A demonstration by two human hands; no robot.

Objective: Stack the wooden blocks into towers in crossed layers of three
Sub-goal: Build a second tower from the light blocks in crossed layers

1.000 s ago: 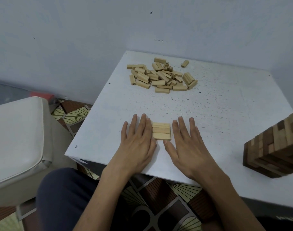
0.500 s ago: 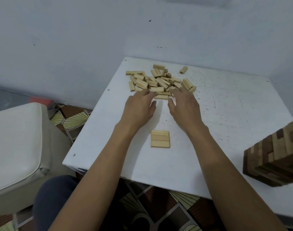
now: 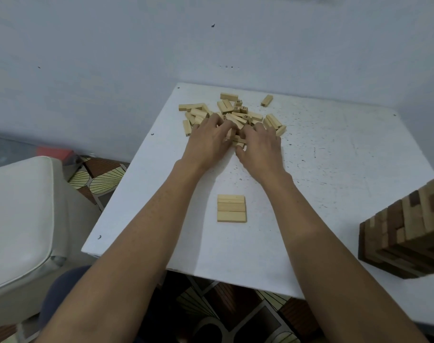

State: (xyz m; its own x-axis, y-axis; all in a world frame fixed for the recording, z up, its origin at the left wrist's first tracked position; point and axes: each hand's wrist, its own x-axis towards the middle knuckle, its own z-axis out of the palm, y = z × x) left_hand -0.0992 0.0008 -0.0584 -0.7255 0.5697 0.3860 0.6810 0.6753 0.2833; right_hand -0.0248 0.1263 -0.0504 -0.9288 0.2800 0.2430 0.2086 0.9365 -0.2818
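On the desk (image 3: 334, 157), one layer of three blocks (image 3: 231, 208) lies centre-front. Beyond it, the left hand (image 3: 208, 142) and right hand (image 3: 260, 147) reach into one loose pile (image 3: 235, 112); each grip's state cannot be determined. One tower (image 3: 408, 231) stands at right.

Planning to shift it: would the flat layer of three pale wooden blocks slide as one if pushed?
Likely not: seams show between the three pale wooden blocks, so they may separate. Lying flat on the white table, they should not tip.
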